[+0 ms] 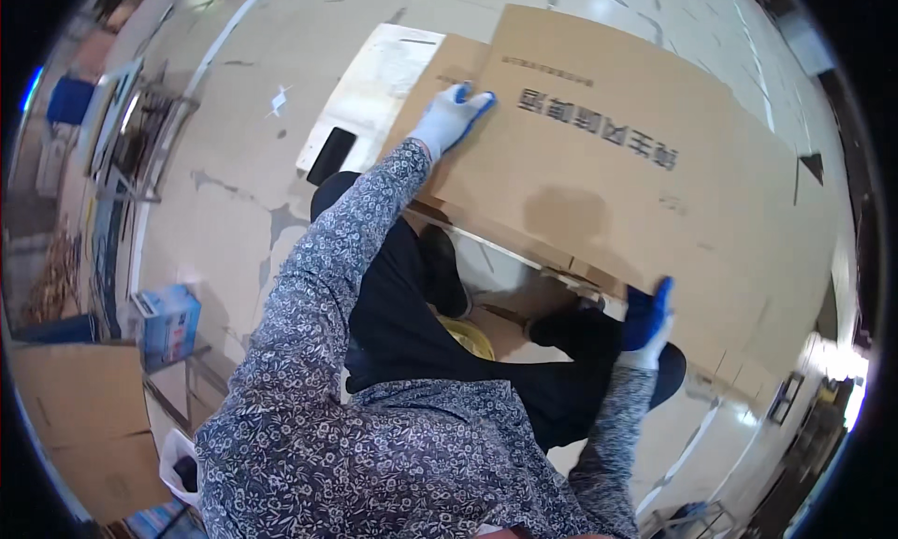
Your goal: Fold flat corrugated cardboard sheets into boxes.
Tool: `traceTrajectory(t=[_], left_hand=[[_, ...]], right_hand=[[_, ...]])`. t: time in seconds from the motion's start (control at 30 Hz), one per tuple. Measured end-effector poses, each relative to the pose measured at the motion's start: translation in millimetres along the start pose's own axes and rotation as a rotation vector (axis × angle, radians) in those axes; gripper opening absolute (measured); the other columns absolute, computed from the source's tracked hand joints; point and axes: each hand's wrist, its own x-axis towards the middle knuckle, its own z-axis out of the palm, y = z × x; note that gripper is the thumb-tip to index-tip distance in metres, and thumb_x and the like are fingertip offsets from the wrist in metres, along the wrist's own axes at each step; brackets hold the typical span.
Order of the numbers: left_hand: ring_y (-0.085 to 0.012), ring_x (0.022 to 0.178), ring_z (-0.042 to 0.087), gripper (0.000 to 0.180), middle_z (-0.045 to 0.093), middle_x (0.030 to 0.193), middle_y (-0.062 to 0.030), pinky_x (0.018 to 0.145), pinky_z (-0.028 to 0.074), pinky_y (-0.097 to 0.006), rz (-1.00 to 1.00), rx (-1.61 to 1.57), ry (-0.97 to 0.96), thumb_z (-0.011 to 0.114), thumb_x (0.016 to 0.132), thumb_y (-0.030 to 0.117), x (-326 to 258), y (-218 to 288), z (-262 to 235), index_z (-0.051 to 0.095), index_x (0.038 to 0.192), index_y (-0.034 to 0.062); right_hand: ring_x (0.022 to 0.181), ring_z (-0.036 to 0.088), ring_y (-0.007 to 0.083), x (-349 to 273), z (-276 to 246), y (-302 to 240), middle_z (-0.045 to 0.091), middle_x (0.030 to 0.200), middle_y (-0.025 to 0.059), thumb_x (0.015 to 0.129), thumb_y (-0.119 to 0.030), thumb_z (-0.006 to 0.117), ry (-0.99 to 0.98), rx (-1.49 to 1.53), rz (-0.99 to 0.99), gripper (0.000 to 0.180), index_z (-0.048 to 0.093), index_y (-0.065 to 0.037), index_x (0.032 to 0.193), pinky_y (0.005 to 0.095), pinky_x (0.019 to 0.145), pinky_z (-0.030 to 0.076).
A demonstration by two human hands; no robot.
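Note:
A large flat brown cardboard sheet (599, 118) with dark printing lies in front of me, tilted across a low support. My left hand (447, 120), in a white glove with blue fingertips, is closed on its left edge. Gloved the same way, my right hand (647, 322) grips the near edge towards the right, thumb on top and the fingers partly hidden. Under the sheet, another piece of cardboard (458, 57) shows at the left. Beneath both is a white board (388, 57), with a black phone (331, 156) on its near left corner.
My knees are on either side of the support, and a yellow round object (468, 338) is on the floor between my feet. To the left are a blue box (168, 324), an open cardboard box (84, 417) and a white bag (178, 464). Metal racks (131, 156) stand farther off.

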Motion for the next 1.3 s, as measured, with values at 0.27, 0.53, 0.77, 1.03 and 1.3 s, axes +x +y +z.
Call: traceTrajectory(t=[0.27,0.53,0.77,1.03,1.3], left_hand=[[-0.0320,0.124,0.055,0.082,0.057,0.135,-0.0195,0.104,0.041,-0.047,-0.181,0.779,0.262,0.057,0.090,0.057,-30.5,25.4,-25.0,0.033,0.150,0.0072],[-0.0345,0.123,0.057,0.079,0.058,0.133,-0.0213,0.103,0.043,-0.046,-0.241,0.783,0.256,0.058,0.088,0.058,-0.9,12.1,-7.0,0.038,0.147,0.0099],[-0.0435,0.112,0.061,0.074,0.063,0.117,-0.0287,0.097,0.046,-0.051,-0.125,0.890,0.238,0.053,0.089,0.065,-2.6,10.8,10.8,0.055,0.123,-0.0005],[-0.0373,0.125,0.053,0.074,0.053,0.138,-0.0241,0.105,0.040,-0.043,-0.040,0.861,0.210,0.061,0.089,0.053,14.8,-16.1,-8.3,0.047,0.138,0.0002],[-0.0450,0.141,0.027,0.074,0.036,0.151,-0.0203,0.108,0.023,-0.065,0.646,1.294,0.222,0.054,0.088,0.061,-25.3,-4.6,84.4,0.041,0.146,0.0172]], right_hand=[[0.105,0.059,0.0248,-16.9,-11.0,46.5,0.062,0.115,0.0070,0.096,-0.051,0.056,-0.112,-0.506,0.436,0.054,0.054,-0.008,0.129,0.0392,0.094,0.047],[0.085,0.057,0.0187,20.3,-3.8,66.1,0.060,0.091,0.0024,0.095,-0.062,0.049,-0.072,-0.232,0.826,0.055,0.059,-0.013,0.117,0.0311,0.080,0.047],[0.065,0.059,0.0192,19.0,-19.1,44.8,0.062,0.076,0.0034,0.095,-0.061,0.051,-0.036,-0.240,0.887,0.050,0.063,-0.013,0.105,0.0295,0.058,0.050],[0.066,0.065,0.0206,16.1,6.3,80.2,0.070,0.087,0.0080,0.089,-0.062,0.060,0.042,-0.356,0.877,0.055,0.066,-0.008,0.100,0.0350,0.060,0.054],[0.061,0.065,0.0199,17.4,-1.8,92.3,0.069,0.080,0.0089,0.084,-0.068,0.062,0.054,-0.400,0.810,0.066,0.069,-0.003,0.097,0.0320,0.058,0.054]])
